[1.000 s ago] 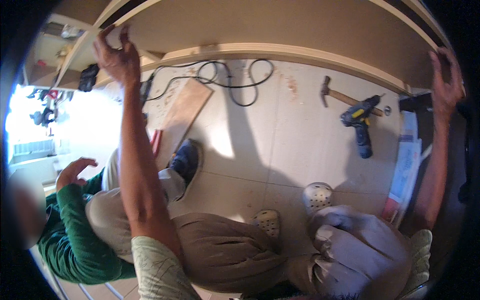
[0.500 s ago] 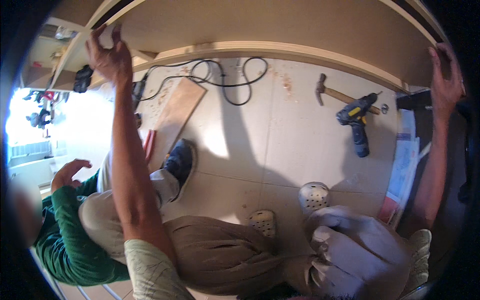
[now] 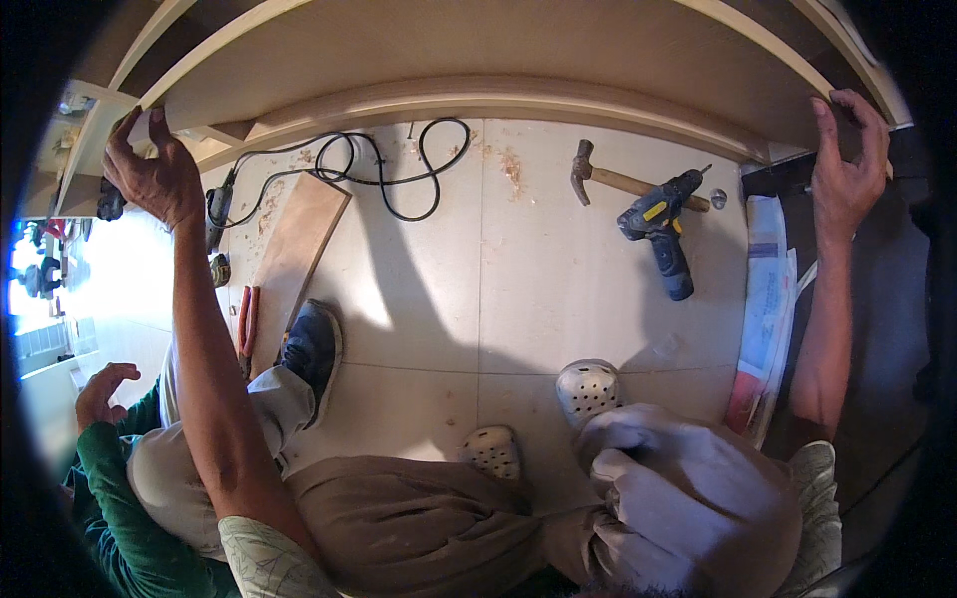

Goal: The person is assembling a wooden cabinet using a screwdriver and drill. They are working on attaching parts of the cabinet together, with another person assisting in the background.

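A large brown wooden panel framed with pale strips (image 3: 478,60) spans the far side, like a piece of cabinet work. My left hand (image 3: 158,174) is at its far left corner, fingers and thumb bent around a thin pale strip. At the far right corner, my right hand (image 3: 850,169) has its thumb and fingers about the end of another pale strip. Both arms are stretched wide apart. The fingers' undersides are partly hidden, so how firmly they press cannot be seen.
A hammer (image 3: 618,180) lies under a cordless drill (image 3: 658,224) on the pale floor. A black cable (image 3: 399,182), a wooden board (image 3: 299,234) and red-handled pliers (image 3: 248,324) lie leftward. Beside my left arm is a person in a green sleeve (image 3: 125,498). Packages (image 3: 766,289) lie right.
The view has shifted to the right, so floor items appear further left. My left hand appears lower and nearer me, still at the frame. My right hand remains at the right corner.
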The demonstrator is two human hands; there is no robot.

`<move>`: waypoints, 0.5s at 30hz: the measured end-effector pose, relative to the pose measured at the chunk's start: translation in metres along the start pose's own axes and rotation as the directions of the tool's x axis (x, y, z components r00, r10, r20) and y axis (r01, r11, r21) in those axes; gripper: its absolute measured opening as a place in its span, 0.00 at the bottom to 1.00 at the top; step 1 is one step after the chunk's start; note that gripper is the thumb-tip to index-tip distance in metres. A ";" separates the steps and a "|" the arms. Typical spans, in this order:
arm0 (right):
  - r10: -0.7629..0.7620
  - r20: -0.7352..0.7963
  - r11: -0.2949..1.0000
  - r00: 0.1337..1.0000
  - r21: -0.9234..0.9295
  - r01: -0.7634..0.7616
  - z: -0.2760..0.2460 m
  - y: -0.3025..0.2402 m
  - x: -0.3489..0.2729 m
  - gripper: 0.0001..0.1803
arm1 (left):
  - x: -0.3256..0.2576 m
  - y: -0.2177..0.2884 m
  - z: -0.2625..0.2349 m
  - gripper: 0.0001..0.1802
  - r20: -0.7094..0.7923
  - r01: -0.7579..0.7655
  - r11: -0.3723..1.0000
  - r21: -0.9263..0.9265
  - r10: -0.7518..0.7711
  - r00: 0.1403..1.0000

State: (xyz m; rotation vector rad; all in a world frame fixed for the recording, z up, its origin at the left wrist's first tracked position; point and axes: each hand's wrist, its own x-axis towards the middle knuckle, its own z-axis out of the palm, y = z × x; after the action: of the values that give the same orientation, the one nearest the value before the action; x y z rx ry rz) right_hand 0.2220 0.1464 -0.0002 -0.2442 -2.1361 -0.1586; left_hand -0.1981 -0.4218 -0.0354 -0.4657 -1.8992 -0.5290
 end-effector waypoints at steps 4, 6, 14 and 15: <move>-0.003 -0.009 0.993 1.000 0.117 0.005 0.004 0.002 0.004 0.15 | 0.005 -0.001 0.000 0.16 0.017 -0.016 0.999 -0.031 0.017 1.000; 0.012 -0.010 0.988 1.000 0.151 -0.011 0.009 0.003 0.013 0.15 | 0.013 0.002 0.008 0.17 0.022 -0.018 0.997 -0.075 0.020 1.000; 0.140 0.004 0.963 0.990 0.230 -0.137 0.032 0.004 0.039 0.17 | 0.032 0.012 0.039 0.27 0.032 0.081 0.997 0.012 -0.081 0.996; 0.141 0.005 0.965 0.990 0.222 -0.138 0.032 0.004 0.038 0.17 | 0.031 0.013 0.039 0.27 0.029 0.078 0.997 0.016 -0.078 0.997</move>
State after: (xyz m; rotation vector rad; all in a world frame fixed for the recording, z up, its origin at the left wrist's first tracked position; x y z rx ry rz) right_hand 0.1763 0.1614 0.0143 -0.2602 -2.0969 0.1606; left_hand -0.2317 -0.3875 -0.0183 -0.3927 -1.9542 -0.5611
